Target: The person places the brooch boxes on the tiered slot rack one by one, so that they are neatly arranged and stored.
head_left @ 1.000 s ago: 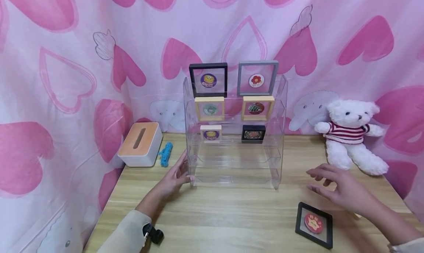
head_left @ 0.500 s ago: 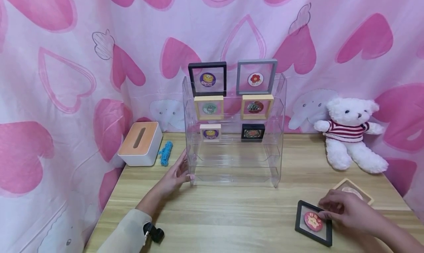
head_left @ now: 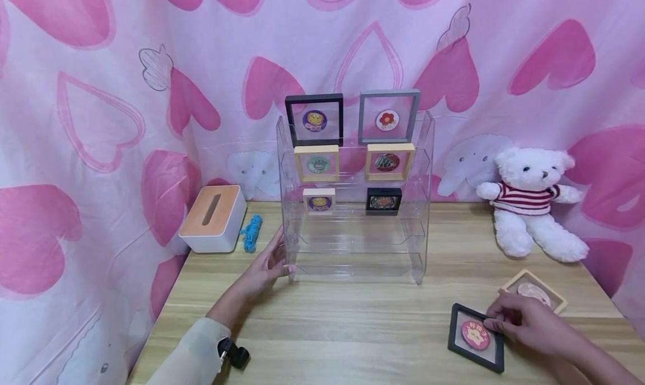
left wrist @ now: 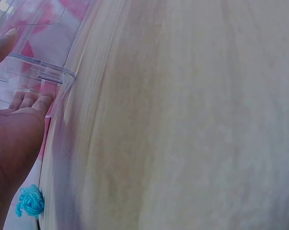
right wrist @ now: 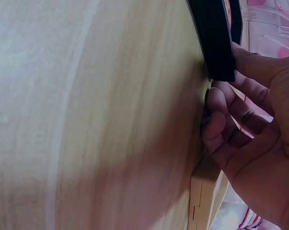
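A clear tiered display rack (head_left: 353, 245) stands mid-table, bearing framed round badges in pairs on its upper tiers. At its lower left side, my left hand (head_left: 267, 264) grips the panel, thumb at the front edge and fingers along the outer side. My right hand (head_left: 524, 320) pinches the upper right edge of a black picture frame (head_left: 453, 332), which has a red badge with a yellow star shape inside. In the right wrist view, the thumb lies on the black frame (right wrist: 216, 43) and the other fingers curl by its edge. Behind this hand lies a light wooden frame (head_left: 559, 304), partly covered.
A white teddy bear (head_left: 529, 200) in a striped sweater sits at the back right. To the rack's left are a tissue box (head_left: 211, 220) with a wooden lid and a blue bundle of cord (head_left: 251, 234). A pink heart-patterned curtain (head_left: 322, 32) hangs behind the table.
My right hand has come down from above the table onto the black frame and now pinches its edge. The wooden frame behind has come into sight. My left hand has stayed at the rack.
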A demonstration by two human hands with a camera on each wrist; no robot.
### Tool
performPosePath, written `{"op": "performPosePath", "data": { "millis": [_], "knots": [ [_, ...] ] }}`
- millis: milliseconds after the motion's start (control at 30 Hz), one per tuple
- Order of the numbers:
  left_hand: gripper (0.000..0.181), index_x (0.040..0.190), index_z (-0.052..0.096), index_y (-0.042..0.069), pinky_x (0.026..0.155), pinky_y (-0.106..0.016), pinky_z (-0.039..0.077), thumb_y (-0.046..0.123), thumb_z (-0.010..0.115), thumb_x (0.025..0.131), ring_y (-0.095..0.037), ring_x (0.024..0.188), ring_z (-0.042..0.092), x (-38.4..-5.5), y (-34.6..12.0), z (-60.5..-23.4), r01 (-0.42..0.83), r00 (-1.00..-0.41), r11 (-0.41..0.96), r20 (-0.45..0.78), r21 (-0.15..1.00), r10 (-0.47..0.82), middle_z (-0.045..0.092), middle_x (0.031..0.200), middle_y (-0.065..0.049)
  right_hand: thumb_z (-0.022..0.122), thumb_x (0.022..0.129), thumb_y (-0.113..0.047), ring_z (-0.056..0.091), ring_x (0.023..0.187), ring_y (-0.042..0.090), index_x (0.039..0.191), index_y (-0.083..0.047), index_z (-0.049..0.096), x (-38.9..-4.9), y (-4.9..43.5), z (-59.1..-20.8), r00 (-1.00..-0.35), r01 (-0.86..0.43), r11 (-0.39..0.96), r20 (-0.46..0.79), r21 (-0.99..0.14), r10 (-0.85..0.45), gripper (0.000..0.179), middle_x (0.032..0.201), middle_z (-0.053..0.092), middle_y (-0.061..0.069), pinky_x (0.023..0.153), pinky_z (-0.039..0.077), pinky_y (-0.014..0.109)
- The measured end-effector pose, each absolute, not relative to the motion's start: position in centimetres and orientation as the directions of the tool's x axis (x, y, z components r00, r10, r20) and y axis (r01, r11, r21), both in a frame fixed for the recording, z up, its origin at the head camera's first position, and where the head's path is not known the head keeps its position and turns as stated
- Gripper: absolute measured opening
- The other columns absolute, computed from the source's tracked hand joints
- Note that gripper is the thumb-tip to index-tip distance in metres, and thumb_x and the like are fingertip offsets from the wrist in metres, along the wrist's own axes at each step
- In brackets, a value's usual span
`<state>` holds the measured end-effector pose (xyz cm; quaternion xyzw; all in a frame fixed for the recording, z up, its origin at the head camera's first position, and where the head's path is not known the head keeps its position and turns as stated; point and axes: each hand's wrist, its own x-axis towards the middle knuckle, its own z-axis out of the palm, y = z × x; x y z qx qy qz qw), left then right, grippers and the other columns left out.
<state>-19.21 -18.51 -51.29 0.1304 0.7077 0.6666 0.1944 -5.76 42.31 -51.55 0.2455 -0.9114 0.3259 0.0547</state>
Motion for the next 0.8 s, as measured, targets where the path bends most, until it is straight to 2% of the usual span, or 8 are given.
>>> {"op": "performPosePath", "data": {
  "millis": [267,333,467,633,800],
  "knots": [
    [0.107,0.176,0.005,0.050,0.139,-0.060,0.020,0.001,0.070,0.105,-0.044,0.172,0.019,-19.3,-18.6,-51.4,0.002,-0.883,0.072,-0.032,0.997,0.468,0.018,0.186,-0.015,0.089,0.084,0.005,0.056,0.074,-0.008,0.094,-0.028,0.075,-5.7,42.0,-50.8,-0.906,-0.419,0.692,0.221,-0.588,-0.361,0.037,0.081,0.068,-0.021,0.056,0.044,0.019],
    [0.108,0.176,0.005,0.050,0.138,-0.059,0.021,0.001,0.070,0.105,-0.043,0.172,0.020,-19.3,-18.6,-51.5,0.001,-0.885,0.078,-0.035,0.997,0.465,0.019,0.186,-0.014,0.088,0.085,0.005,0.058,0.073,-0.007,0.095,-0.025,0.075,-5.6,42.0,-50.6,-0.917,-0.393,0.691,0.206,-0.606,-0.341,0.034,0.081,0.070,-0.019,0.054,0.046,0.020],
    [0.107,0.175,0.006,0.052,0.138,-0.058,0.023,0.000,0.069,0.106,-0.041,0.172,0.020,-19.3,-18.6,-51.5,-0.018,-0.888,0.080,-0.053,0.997,0.457,0.018,0.186,-0.012,0.087,0.087,0.005,0.060,0.077,-0.008,0.100,-0.023,0.078,-5.7,41.9,-50.0,-0.933,-0.355,0.693,0.190,-0.627,-0.305,0.032,0.086,0.074,-0.017,0.059,0.051,0.016],
    [0.107,0.175,0.005,0.054,0.139,-0.058,0.022,0.002,0.069,0.106,-0.041,0.173,0.018,-19.3,-18.6,-51.4,-0.030,-0.888,0.086,-0.066,0.996,0.456,0.017,0.186,-0.011,0.089,0.079,0.013,0.065,0.086,-0.010,0.104,-0.021,0.080,-6.4,41.6,-48.6,-0.907,-0.420,0.679,0.297,-0.602,-0.298,0.043,0.094,0.078,-0.016,0.069,0.056,0.009],
    [0.107,0.175,0.005,0.053,0.139,-0.059,0.021,0.004,0.071,0.106,-0.041,0.173,0.017,-19.3,-18.7,-51.4,-0.028,-0.888,0.091,-0.066,0.995,0.455,0.016,0.187,-0.012,0.089,0.078,0.016,0.069,0.085,-0.008,0.108,-0.020,0.081,-7.6,40.7,-46.2,-0.885,-0.461,0.665,0.362,-0.588,-0.294,0.047,0.097,0.078,-0.015,0.069,0.059,0.009]
  ]
}}
